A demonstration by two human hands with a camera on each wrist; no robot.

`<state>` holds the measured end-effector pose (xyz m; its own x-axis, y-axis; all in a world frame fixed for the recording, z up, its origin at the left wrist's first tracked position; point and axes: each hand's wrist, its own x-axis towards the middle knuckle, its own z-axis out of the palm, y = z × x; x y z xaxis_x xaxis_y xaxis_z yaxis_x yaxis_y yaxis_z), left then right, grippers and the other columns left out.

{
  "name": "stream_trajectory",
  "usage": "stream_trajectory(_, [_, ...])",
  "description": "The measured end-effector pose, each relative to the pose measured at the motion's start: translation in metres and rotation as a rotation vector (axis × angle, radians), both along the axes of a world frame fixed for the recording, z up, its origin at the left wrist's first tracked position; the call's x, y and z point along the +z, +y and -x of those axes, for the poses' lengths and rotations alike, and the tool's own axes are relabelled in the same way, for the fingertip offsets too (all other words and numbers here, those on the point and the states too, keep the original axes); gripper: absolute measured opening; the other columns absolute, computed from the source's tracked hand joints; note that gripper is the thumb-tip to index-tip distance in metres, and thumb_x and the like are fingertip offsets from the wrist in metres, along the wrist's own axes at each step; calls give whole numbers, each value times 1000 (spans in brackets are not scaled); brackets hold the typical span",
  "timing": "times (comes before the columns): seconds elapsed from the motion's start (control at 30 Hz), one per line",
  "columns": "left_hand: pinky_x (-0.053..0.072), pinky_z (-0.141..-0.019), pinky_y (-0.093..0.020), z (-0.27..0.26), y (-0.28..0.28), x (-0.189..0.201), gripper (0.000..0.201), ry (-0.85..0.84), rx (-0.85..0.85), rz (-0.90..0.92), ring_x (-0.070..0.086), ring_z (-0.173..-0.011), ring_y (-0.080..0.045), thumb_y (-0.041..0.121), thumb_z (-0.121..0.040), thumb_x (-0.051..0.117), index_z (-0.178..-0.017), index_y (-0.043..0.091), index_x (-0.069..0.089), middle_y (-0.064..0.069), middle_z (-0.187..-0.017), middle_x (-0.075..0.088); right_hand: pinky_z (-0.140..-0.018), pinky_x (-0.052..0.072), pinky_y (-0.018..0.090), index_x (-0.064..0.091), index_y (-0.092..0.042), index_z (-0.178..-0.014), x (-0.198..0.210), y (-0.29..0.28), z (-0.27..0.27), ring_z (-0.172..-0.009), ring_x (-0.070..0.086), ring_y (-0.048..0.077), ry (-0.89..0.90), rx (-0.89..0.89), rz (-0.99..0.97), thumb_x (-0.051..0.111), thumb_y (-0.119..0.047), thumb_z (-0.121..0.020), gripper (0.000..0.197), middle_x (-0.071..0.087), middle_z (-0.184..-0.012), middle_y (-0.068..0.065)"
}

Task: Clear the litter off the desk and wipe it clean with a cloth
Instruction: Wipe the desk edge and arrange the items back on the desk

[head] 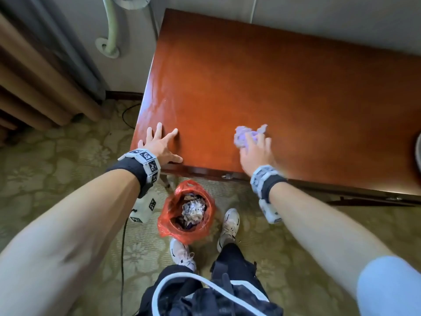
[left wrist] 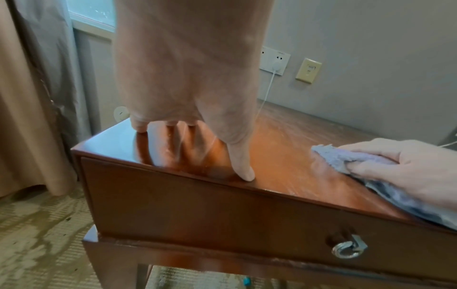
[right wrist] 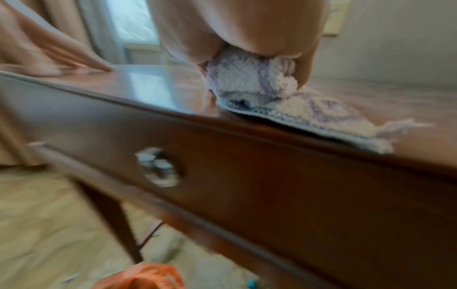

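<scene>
The reddish-brown wooden desk (head: pixel 273 83) fills the upper right of the head view. My left hand (head: pixel 160 144) lies flat with spread fingers on its front left corner; the left wrist view shows its fingertips (left wrist: pixel 243 172) pressing the top (left wrist: pixel 284 152). My right hand (head: pixel 256 148) grips a bunched pale purple cloth (head: pixel 247 134) near the desk's front edge. The cloth (left wrist: pixel 351 158) shows under that hand (left wrist: pixel 410 168) in the left wrist view, and the blurred right wrist view shows the cloth (right wrist: pixel 259 88) bunched under my palm. Crumpled paper litter (head: pixel 192 210) fills the bin below.
A small bin with a red plastic liner (head: pixel 186 212) stands on the patterned carpet (head: pixel 57 156) by my feet, under the desk's front edge. A drawer ring pull (left wrist: pixel 347 249) hangs on the desk front. Curtains (head: pixel 34 76) hang at the left. A grey round object (head: pixel 418 151) shows at the desk's right edge.
</scene>
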<state>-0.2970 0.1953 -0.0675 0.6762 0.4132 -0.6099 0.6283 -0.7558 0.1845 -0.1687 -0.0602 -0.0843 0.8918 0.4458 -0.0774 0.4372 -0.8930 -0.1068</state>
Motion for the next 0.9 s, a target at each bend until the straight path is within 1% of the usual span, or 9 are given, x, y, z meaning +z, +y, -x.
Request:
stream_trajectory(0.13, [10,-119,-56,2,2,-1,101,-6,-17,-35,-14,-151,-25,63,-76,73,-150,54,5,4,-164,-17,-73,47,40,59,-14,-123,0,39,79,-95,48,32,92,333,-111,53,-18,-82,42,56,-112,14])
stream_trajectory(0.27, [15,-118,-55,6,4,-4,96,-36,-38,-70,-10,-151,-24,66,-77,69,-150,54,8,4,-164,-12,-55,40,29,62,-18,-121,15,40,80,-96,49,27,107,432,-162,59,-19,-82,39,56,-108,7])
stream_trajectory(0.33, [19,-116,-55,5,4,-3,96,-35,-32,-78,-7,-150,-24,66,-76,70,-149,54,10,5,-164,-10,-55,35,28,62,-19,-120,16,30,57,-98,49,28,70,321,-156,58,-19,-83,37,55,-108,7])
stream_trajectory(0.43, [27,-109,-58,-4,0,5,96,-7,-9,-71,0,-148,-25,58,-74,77,-148,49,17,4,-161,-3,-56,40,32,63,-19,-119,8,23,46,-97,52,32,25,255,-104,62,-18,-80,39,56,-107,10])
stream_trajectory(0.53, [32,-107,-59,-13,-5,13,97,12,9,-68,8,-142,-31,48,-73,82,-149,40,23,-4,-157,5,-56,44,30,67,-20,-107,3,28,70,-81,54,28,-4,508,-112,73,-20,-66,41,59,-94,7])
stream_trajectory(0.63, [31,-110,-59,-15,-6,12,98,6,8,-70,10,-141,-34,46,-72,83,-150,36,24,-7,-156,7,-58,46,28,66,-19,-112,6,21,75,-84,56,25,18,710,-132,74,-23,-69,44,59,-96,5])
stream_trajectory(0.7, [31,-110,-60,-14,-5,9,98,-2,20,-65,9,-141,-33,46,-72,83,-150,37,25,-6,-156,6,-53,42,24,65,-20,-113,8,12,57,-85,56,25,-8,664,-153,72,-23,-70,43,58,-96,4])
stream_trajectory(0.77, [31,-109,-61,-14,-5,8,97,5,36,-63,8,-142,-32,46,-72,83,-148,39,25,-4,-155,6,-50,45,26,65,-21,-114,13,2,28,-90,54,28,-21,479,-172,66,-22,-75,39,58,-99,4])
stream_trajectory(0.9, [32,-108,-63,-14,-3,6,97,11,56,-47,5,-143,-30,46,-71,84,-147,41,25,-2,-156,4,-65,45,37,53,-21,-132,21,-16,-52,-111,44,32,-3,127,-1,52,-22,-89,43,50,-121,10])
